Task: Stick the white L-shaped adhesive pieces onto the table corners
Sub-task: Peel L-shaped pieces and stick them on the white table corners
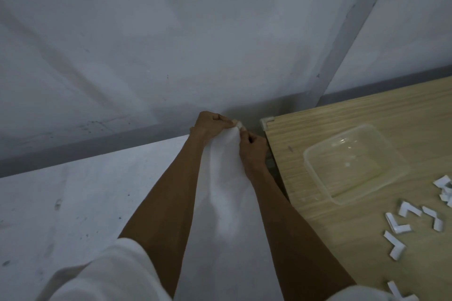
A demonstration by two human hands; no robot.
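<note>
Pinching one white adhesive piece (239, 125) together, left hand (210, 127) and right hand (252, 152) likely needed a slow backing peel, table corner (271, 127) just rightward.

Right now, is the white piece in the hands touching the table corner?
Apart. Head view: the white piece, pinched between left hand and right hand, is held clear of the table corner, with grey wall showing between them.
</note>
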